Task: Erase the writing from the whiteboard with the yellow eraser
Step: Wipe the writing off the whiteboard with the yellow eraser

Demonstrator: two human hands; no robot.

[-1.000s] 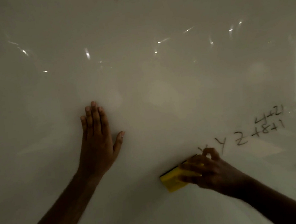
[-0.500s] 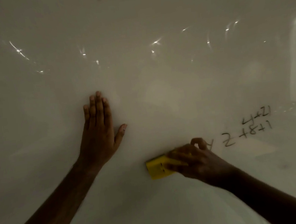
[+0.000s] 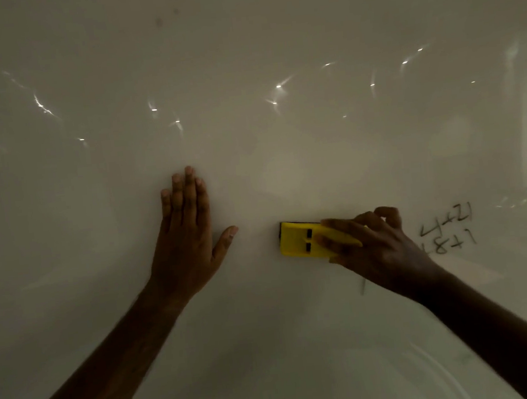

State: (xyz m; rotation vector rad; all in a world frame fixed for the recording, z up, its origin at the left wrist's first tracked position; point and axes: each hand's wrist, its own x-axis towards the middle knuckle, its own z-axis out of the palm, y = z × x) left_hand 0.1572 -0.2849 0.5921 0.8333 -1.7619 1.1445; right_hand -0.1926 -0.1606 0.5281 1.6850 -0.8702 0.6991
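Right hand (image 3: 378, 249) gripped the yellow eraser (image 3: 305, 242), pad flat on the whiteboard (image 3: 242, 56).
Fingers (image 3: 338, 226) lay over the eraser's right end; its left end stuck out toward the left hand (image 3: 185, 239), near the thumb but apart. Left hand was flat on the board, released, fingers together and pointing up, holding nothing. Remaining writing (image 3: 448, 229), "4+21" over "8+1", sat just right of the right hand; a faint stroke (image 3: 363, 286) showed below it.

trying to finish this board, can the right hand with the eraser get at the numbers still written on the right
Probably yes. The right hand holds the yellow eraser flat on the whiteboard, and the remaining writing sits just beside its knuckles with nothing between. The left hand rests well clear.
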